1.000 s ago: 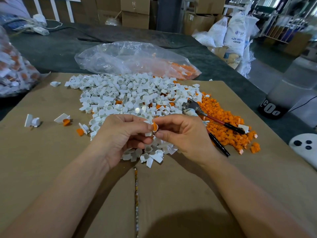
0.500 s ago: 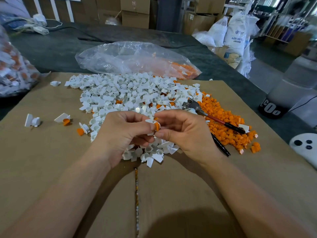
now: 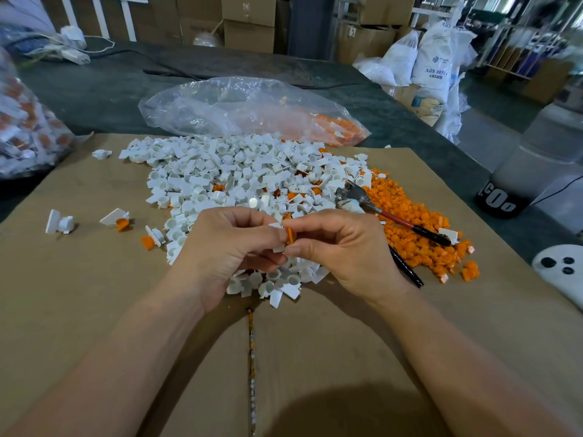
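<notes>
Above the heap of white housings (image 3: 239, 181), the left hand (image 3: 230, 247) pinches a white housing (image 3: 279, 247) while the right hand (image 3: 340, 250) pinches an orange cap (image 3: 290, 236) against it; pressed crooked, it probably pops loose.

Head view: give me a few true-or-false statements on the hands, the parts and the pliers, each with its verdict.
1. The left hand pinches a white piece and the right hand pinches an orange cap against it. True.
2. The pliers are in the left hand. False: they lie untouched on the orange pile, right of the hands.
3. The white pile lies left of the orange pile. True.
4. The clear bag lies at the cardboard's near edge. False: it lies beyond the white pile, at the far edge.
</notes>
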